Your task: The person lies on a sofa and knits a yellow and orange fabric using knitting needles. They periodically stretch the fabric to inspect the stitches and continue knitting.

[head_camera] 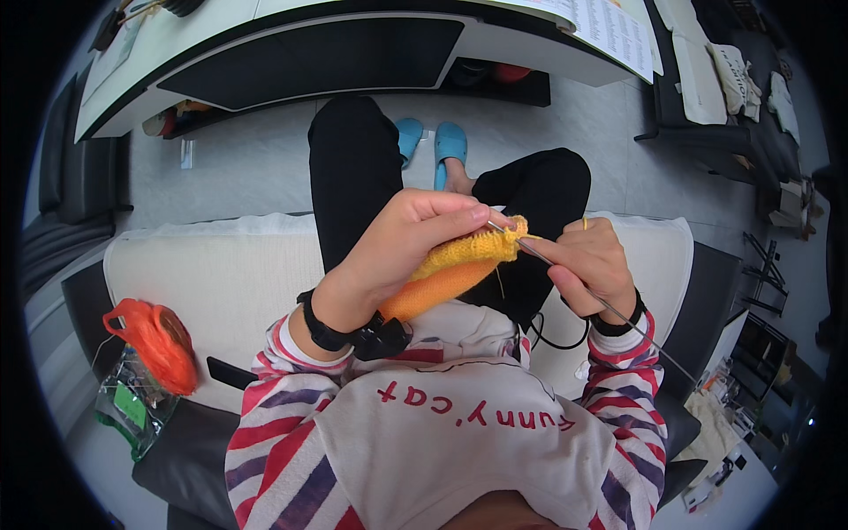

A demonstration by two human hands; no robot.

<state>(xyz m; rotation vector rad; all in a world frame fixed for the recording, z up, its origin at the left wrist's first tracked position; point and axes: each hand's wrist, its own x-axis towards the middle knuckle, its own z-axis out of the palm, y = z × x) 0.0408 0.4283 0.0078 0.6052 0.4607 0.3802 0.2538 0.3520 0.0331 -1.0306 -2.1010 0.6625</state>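
Yellow and orange knitting hangs in front of my torso, above my lap. My left hand is closed around its upper edge, with the fingertips by the needle tips. In my right hand is a long metal knitting needle, which slants down past the wrist over the striped sleeve. The needle's tip meets the yellow stitches at the knitting's right end. Yellow yarn passes from there to my right hand, and a loop of it goes round one finger. The left part of the knitting is hidden behind my left hand.
I sit on a sofa with a pale cover. An orange plastic bag, a clear packet and a dark phone-like object lie at the left. Ahead stands a low white table with printed papers. Blue slippers are on the floor.
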